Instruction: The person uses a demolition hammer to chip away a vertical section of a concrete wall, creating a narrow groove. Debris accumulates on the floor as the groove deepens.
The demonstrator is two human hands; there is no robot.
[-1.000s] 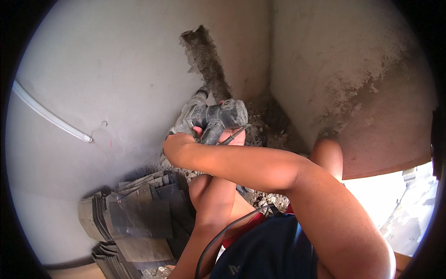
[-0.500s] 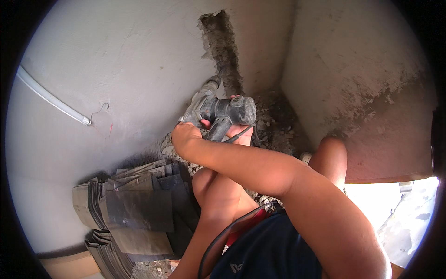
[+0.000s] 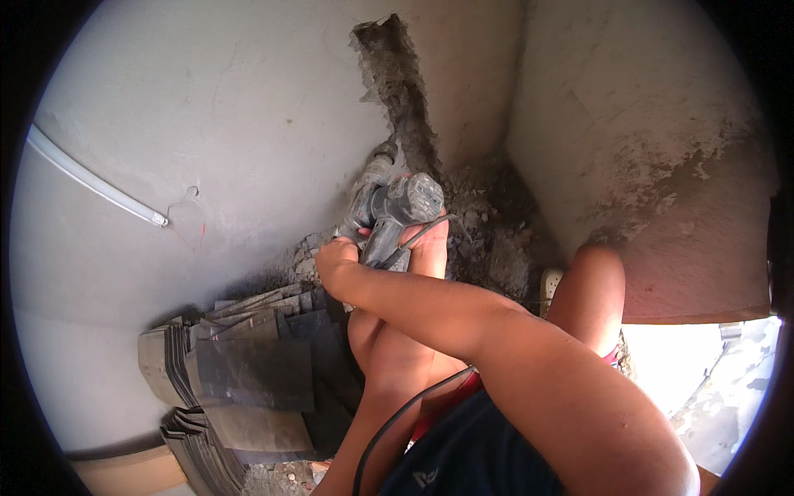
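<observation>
A grey power hammer tool (image 3: 387, 205) points its bit into the foot of a rough vertical groove (image 3: 397, 83) cut in the plastered wall. My right hand (image 3: 335, 260) grips the tool's body from the left, its arm reaching across from the lower right. My left hand (image 3: 426, 248) wraps the rear handle, with its forearm rising from below under the right arm. A black cable (image 3: 372, 438) runs from the tool down toward me.
Broken plaster rubble (image 3: 488, 240) lies in the wall corner. A stack of grey flat sheets (image 3: 240, 372) sits on the floor at lower left. A white pipe (image 3: 91, 182) runs along the wall. My bent knee (image 3: 591, 281) is at right, a bright opening (image 3: 703, 364) beyond.
The view has shifted a little, showing more of the groove's upper part. Both hands have stayed on the tool at the groove's foot.
</observation>
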